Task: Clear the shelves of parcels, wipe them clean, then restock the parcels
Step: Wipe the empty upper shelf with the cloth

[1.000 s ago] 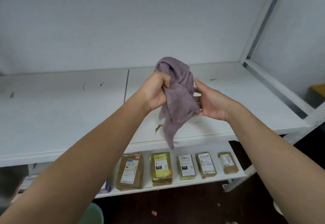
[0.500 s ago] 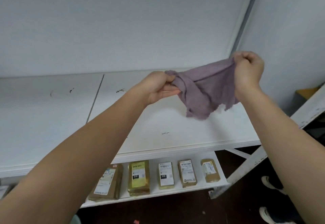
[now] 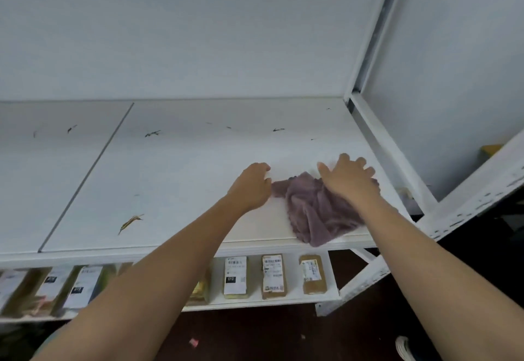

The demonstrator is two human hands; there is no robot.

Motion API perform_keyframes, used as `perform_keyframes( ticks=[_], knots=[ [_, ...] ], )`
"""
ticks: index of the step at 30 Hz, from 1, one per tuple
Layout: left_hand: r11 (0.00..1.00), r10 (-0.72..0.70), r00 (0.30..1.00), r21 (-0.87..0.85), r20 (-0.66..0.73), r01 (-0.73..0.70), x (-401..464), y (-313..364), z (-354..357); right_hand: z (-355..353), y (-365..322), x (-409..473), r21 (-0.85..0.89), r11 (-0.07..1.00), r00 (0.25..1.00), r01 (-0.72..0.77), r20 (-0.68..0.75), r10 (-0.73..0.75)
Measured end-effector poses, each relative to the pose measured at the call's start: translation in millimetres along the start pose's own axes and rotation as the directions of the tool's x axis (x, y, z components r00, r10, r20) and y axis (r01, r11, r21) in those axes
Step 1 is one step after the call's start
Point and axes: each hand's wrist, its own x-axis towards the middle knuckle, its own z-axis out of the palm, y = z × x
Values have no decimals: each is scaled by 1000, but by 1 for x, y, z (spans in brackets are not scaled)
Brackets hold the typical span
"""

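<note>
Left grip point(image 3: 253, 184): fingers loosely curled, holding nothing, touching the cloth's point(image 3: 317, 210) 9 o'clock edge. Right grip point(image 3: 347, 180): fingers spread flat, pressing the cloth, which half a second ago was stretched in the air between both hands. Cloth now lies on the upper shelf point(image 3: 175, 179), front right corner. Parcels point(image 3: 272, 275) sit on the lower shelf at 6 o'clock.

Open run of upper shelf point(image 3: 175, 179) leftward, only scattered debris point(image 3: 131, 223). Blocked at right by white upright post point(image 3: 371, 34) and side rail point(image 3: 394, 156). Crowded below: parcels point(image 3: 272, 275) filling lower shelf point(image 3: 289, 301).
</note>
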Motion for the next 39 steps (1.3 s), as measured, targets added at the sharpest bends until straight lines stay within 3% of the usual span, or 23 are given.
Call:
perform_keyframes(
  ticks=[2, 5, 10, 14, 17, 20, 22, 28, 35, 39],
  knots=[
    [997, 20, 1000, 68, 15, -21, 2, -6, 9, 26, -5, -6, -4, 999, 998, -45, 44, 45],
    [979, 77, 997, 189, 24, -80, 7, -16, 16, 63, -9, -11, -41, 999, 999, -29, -32, 27],
    [955, 117, 993, 277, -20, -106, 7, -32, 30, 75, 20, 4, -122, 983, 982, 135, -114, -149],
    [938, 142, 986, 331, -88, -106, 7, -37, 38, 54, 68, 34, -141, 949, 914, 283, -259, -311],
    [925, 140, 984, 368, -107, -91, 7, -33, 39, 47, 78, 45, -128, 986, 898, 105, -415, -149],
    [894, 148, 979, 443, -139, -72, 10, -27, 38, 57, 59, 40, -19, 995, 933, -101, -349, 88],
    [872, 139, 977, 488, -162, -43, 16, -21, 39, 64, 52, 37, 17, 993, 946, -119, -301, 119],
    [833, 141, 972, 552, -189, -13, 28, -11, 39, 46, 97, 33, -63, 993, 952, 100, -285, -114],
    [888, 168, 944, 460, -282, -20, 28, -18, 47, 53, 92, 5, -52, 997, 955, -56, -294, 38],
    [904, 108, 971, 427, -212, -8, 33, -20, 48, 80, 39, -11, -91, 984, 959, 151, -229, -168]
  ],
)
